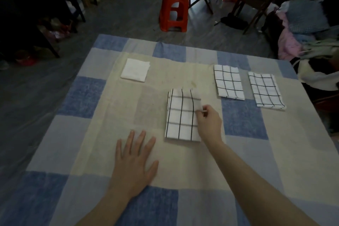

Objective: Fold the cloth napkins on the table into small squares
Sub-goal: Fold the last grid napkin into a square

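Centre napkin [181,115] on table [275,161], two napkins [228,82] seemingly folded, right

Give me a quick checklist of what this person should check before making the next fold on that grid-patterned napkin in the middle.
1. Right hand has a grip on the middle checked napkin: ok, it pinches the right edge.
2. Left hand is off the napkin: ok, it lies flat on the tablecloth beside it.
3. Napkin lies flat: not ok, its far right corner is lifted and blurred.
4. Folding space around it: ok, the two other checked napkins and white folded square lie apart.
5. Layers underneath aligned: cannot tell.
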Motion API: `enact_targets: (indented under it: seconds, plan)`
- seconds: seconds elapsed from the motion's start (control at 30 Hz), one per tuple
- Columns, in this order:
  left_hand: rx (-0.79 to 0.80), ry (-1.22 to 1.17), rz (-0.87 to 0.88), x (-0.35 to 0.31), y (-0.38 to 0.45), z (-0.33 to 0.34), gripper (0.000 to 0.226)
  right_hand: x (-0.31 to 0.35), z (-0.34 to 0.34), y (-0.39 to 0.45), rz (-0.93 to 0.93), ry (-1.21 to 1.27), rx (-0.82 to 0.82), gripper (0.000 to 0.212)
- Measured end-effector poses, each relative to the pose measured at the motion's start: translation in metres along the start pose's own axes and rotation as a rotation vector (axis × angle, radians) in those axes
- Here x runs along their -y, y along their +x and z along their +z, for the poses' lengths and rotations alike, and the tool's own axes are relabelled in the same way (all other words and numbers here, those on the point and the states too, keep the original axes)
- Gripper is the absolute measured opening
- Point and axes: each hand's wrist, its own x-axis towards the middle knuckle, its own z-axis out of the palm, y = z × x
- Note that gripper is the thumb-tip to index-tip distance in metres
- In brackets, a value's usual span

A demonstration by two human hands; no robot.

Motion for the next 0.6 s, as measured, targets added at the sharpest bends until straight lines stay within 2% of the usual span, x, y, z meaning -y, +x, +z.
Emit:
enact_targets:
  seconds: [0.2, 0.33, 0.4, 0.43, 0.5, 0.53, 0.6]
  plan:
    - [0.031, 0.001, 0.004, 0.000, 0.003, -0.004, 0.068, 0.034, 0.042, 0.098, -0.037, -0.019, -0.073, 0.010]
    - [0.020, 0.006, 0.003, 0.002, 0.004, -0.002, 0.070, 0.043, 0.053, 0.150, -0.008, -0.055, -0.124, 0.015]
    - [-0.001, 0.005, 0.011, 0.002, 0.005, -0.001, 0.071, 0.045, 0.059, 0.157, 0.043, -0.133, -0.168, 0.024]
    - [-0.007, 0.004, 0.014, 0.002, 0.005, 0.000, 0.070, 0.045, 0.062, 0.155, 0.057, -0.248, -0.205, 0.039]
    - [-0.009, 0.003, 0.017, 0.002, 0.005, 0.000, 0.070, 0.041, 0.071, 0.139, -0.060, -0.456, -0.259, 0.065]
    - [-0.024, 0.014, 0.018, 0.003, 0.005, 0.001, 0.069, 0.035, 0.077, 0.129, -0.184, -0.497, -0.252, 0.063]
    - [-0.010, 0.017, 0.013, 0.003, 0.005, 0.001, 0.069, 0.021, 0.087, 0.112, -0.407, -0.541, -0.174, 0.042]
